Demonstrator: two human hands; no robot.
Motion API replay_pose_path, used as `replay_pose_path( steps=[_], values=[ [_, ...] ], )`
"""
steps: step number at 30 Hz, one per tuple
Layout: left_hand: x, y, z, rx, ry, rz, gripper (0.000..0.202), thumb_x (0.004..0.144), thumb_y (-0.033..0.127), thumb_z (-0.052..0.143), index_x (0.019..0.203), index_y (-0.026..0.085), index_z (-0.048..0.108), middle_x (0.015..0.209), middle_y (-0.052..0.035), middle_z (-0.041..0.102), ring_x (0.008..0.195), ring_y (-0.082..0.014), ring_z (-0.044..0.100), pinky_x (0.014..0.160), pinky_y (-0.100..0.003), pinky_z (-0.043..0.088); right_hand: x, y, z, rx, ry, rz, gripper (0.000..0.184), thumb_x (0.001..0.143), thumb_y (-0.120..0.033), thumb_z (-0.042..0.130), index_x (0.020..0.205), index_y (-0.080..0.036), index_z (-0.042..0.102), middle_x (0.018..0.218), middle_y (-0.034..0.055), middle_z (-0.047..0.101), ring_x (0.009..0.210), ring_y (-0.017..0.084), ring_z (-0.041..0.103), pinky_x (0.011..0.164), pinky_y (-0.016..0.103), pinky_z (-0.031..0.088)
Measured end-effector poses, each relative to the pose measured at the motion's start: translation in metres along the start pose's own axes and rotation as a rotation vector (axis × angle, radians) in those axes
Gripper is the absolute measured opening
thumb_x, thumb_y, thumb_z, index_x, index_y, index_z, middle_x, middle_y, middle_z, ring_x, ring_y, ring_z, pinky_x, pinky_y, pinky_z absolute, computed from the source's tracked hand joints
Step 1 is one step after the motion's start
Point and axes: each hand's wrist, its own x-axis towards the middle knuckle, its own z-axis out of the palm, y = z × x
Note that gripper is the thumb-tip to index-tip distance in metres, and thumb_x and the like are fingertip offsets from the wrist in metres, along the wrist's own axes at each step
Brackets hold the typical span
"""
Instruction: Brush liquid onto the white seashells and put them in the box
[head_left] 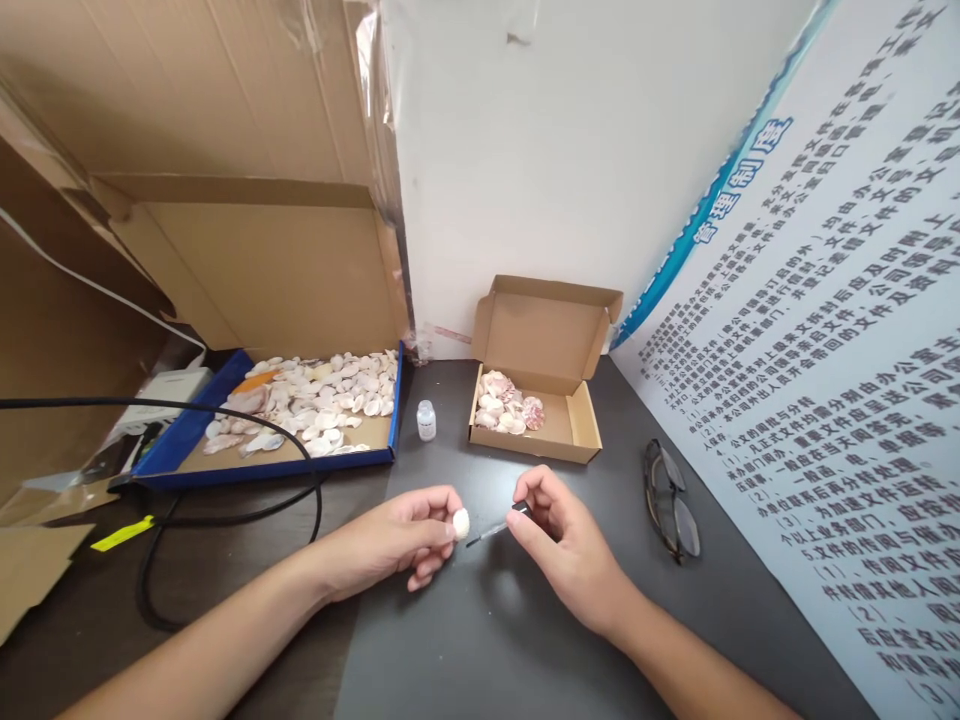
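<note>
Left hand [411, 530] in at the middle, thumb and forefinger pinched together on a small white shell [461, 524], the gap between them no wider than the shell itself; the other fingers curl loosely underneath. Across from it, the right hand [562, 548] has thumb and fingertips closed around the black cap [521, 510] of a thin brush [489, 532]. The brush slants down towards the left, its dark tip just beside the shell — near, and whether they touch is hard to call from here. Both hands are over the dark table [442, 660].

Beyond the left hand, a little bottle [427, 421] stands upright, between two open boxes. The blue box [367, 459], over on the left, has a broad spread of pale shells [352, 380] with something orange [256, 382] among them. The small box [534, 446], on the right, holds a pile of white and reddish shells at its left end, lid standing up behind.

Out to the right lie the glasses [682, 512], beside a printed poster [825, 330]. And on the left, a black cable [180, 402] loops past the blue box — a yellow tag [122, 534] near its coil.
</note>
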Motion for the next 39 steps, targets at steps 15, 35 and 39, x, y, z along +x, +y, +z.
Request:
replay_pose_path(
  steps=[15, 35, 39],
  values=[
    [-0.001, 0.0, 0.001, -0.003, 0.001, 0.003, 0.036, 0.076, 0.04, 0.073, 0.087, 0.018, 0.047, 0.065, 0.0049, 0.05, 0.049, -0.0042, 0.041, 0.046, -0.017, 0.036, 0.001, 0.007, -0.005, -0.03, 0.076, 0.0, 0.025, 0.09, -0.042, 0.055, 0.093, -0.021, 0.042, 0.074, -0.0043, 0.039, 0.061, 0.009, 0.037, 0.057, 0.024, 0.033],
    [-0.001, 0.001, 0.002, 0.019, 0.013, 0.003, 0.032, 0.078, 0.036, 0.072, 0.086, 0.018, 0.048, 0.065, 0.0052, 0.051, 0.05, -0.0043, 0.042, 0.046, -0.017, 0.036, 0.0, 0.001, -0.006, -0.087, 0.048, -0.023, 0.024, 0.089, -0.04, 0.056, 0.09, -0.02, 0.042, 0.073, -0.004, 0.041, 0.061, 0.009, 0.039, 0.057, 0.023, 0.036],
    [-0.001, 0.0, 0.002, 0.017, 0.009, 0.007, 0.032, 0.078, 0.037, 0.072, 0.087, 0.018, 0.047, 0.066, 0.0049, 0.052, 0.049, -0.0043, 0.042, 0.046, -0.017, 0.037, 0.0, 0.0, -0.005, -0.048, 0.018, -0.022, 0.024, 0.089, -0.04, 0.055, 0.09, -0.021, 0.042, 0.073, -0.0041, 0.041, 0.06, 0.009, 0.039, 0.055, 0.023, 0.036]
  ],
)
